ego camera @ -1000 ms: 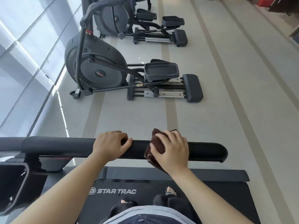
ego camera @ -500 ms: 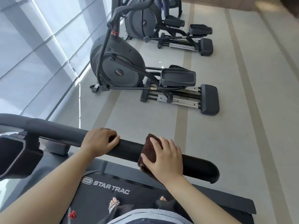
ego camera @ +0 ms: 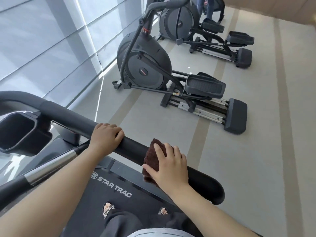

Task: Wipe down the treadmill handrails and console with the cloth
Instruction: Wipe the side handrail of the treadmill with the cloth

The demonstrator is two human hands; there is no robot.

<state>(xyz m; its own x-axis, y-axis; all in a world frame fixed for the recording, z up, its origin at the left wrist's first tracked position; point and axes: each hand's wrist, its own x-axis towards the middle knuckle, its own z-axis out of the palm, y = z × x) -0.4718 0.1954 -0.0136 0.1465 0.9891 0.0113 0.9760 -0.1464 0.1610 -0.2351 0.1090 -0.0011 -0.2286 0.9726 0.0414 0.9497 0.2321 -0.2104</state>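
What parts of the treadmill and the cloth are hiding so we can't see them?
All from the head view:
- Cloth: mostly under the right hand, so its full shape is hidden.
- Handrail: the stretches under the cloth and the left hand are covered; whether they are clean cannot be told.
- Console: only a dark corner tray shows; the left edge cuts off the rest.
- Treadmill belt: partly hidden by arms and legs.

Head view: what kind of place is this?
Most likely a gym. The person stands on a Star Trac treadmill, right hand pressing a cloth on its handrail; two elliptical trainers stand on the floor beyond.
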